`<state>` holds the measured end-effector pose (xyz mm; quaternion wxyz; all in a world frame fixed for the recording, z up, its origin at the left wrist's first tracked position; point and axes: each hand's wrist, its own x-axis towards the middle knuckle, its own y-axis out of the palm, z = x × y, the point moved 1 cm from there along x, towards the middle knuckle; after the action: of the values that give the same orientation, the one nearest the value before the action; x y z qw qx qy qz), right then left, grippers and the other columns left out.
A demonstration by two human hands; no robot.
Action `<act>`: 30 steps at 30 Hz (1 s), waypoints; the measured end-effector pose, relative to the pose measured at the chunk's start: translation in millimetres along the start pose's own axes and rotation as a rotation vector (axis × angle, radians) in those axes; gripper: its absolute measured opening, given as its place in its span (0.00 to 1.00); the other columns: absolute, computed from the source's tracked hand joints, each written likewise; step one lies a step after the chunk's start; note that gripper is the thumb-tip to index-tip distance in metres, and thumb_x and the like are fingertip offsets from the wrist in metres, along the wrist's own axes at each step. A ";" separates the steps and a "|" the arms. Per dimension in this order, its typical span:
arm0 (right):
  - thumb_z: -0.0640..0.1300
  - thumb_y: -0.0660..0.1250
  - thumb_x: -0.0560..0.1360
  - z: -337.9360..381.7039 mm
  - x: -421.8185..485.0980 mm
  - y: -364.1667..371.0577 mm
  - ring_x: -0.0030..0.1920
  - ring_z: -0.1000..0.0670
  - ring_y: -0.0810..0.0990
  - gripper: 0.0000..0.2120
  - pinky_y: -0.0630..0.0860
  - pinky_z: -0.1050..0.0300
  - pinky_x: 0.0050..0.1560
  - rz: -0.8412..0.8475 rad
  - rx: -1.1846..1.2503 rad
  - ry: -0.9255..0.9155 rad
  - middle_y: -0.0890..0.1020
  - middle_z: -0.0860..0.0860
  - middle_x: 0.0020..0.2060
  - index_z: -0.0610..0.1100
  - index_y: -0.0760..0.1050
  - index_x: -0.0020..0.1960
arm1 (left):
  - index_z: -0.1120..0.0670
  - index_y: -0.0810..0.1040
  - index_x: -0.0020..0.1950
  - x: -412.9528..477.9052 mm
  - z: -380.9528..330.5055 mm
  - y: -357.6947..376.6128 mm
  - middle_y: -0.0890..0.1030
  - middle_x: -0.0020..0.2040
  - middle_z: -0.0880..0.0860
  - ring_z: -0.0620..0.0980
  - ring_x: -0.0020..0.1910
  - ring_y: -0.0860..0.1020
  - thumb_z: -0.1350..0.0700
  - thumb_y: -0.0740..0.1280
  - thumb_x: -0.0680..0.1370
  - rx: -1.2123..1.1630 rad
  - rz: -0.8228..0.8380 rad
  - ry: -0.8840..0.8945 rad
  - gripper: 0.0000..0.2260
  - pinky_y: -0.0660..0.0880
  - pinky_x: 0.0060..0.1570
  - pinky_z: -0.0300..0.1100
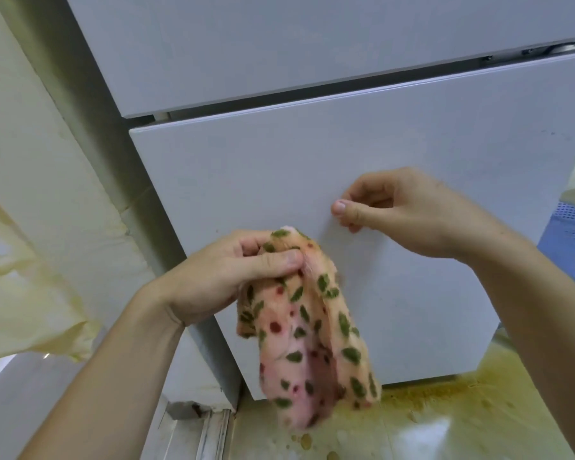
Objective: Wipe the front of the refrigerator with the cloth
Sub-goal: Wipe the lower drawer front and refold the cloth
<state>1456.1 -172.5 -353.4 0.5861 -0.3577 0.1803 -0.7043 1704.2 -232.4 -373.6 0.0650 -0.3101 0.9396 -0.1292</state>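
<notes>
Closest to the lens, a bare forearm rises from the bottom edge to the left grip (226, 273), whose thumb and curled fingers pinch the top of the cloth (312, 343). That cloth, pink with green leaves and red dots, hangs bunched and limp in front of the lower door (312, 161) of the white refrigerator (445, 134). Its blurred bottom end reaches down past the door's lower edge, and I cannot tell whether it touches the panel. Just up and to the right, the right grip (409, 210) is loosely clenched with nothing seen in it, thumb and fingertips close against the same door. Above a dark gap sits the upper door (279, 44). Below, the glossy floor (445, 419) carries yellow-brown stains. On the left stands a pale wall (30, 144), with a yellowed, crumpled sheet (20, 293) hanging against it.
</notes>
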 end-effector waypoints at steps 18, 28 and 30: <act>0.79 0.61 0.67 31.6 -20.0 18.7 0.55 0.59 0.84 0.31 0.81 0.51 0.61 0.565 -0.109 -0.025 0.86 0.63 0.53 0.59 0.80 0.58 | 0.35 0.79 0.60 -11.1 -45.0 12.2 0.85 0.37 0.54 0.53 0.41 0.86 0.51 0.65 0.84 0.337 -0.542 0.073 0.10 0.81 0.55 0.60; 0.59 0.72 0.77 24.2 -12.6 10.5 0.44 0.57 0.86 0.09 0.80 0.53 0.51 0.304 0.080 0.059 0.88 0.59 0.43 0.55 0.84 0.50 | 0.45 0.87 0.55 -22.9 -49.5 -4.2 0.89 0.46 0.49 0.46 0.49 0.87 0.51 0.73 0.79 0.280 -0.516 -0.013 0.07 0.80 0.57 0.46; 0.59 0.71 0.78 23.8 -12.2 5.3 0.43 0.58 0.85 0.09 0.78 0.54 0.48 0.267 0.078 0.046 0.88 0.58 0.42 0.55 0.85 0.47 | 0.46 0.87 0.55 -26.6 -49.2 -8.3 0.89 0.46 0.49 0.45 0.50 0.87 0.50 0.75 0.76 0.317 -0.489 -0.067 0.09 0.78 0.63 0.48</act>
<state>1477.5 -158.3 -344.4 0.6839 -0.2910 0.2122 -0.6344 1720.2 -212.9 -323.0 0.1106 -0.5174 0.8024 -0.2761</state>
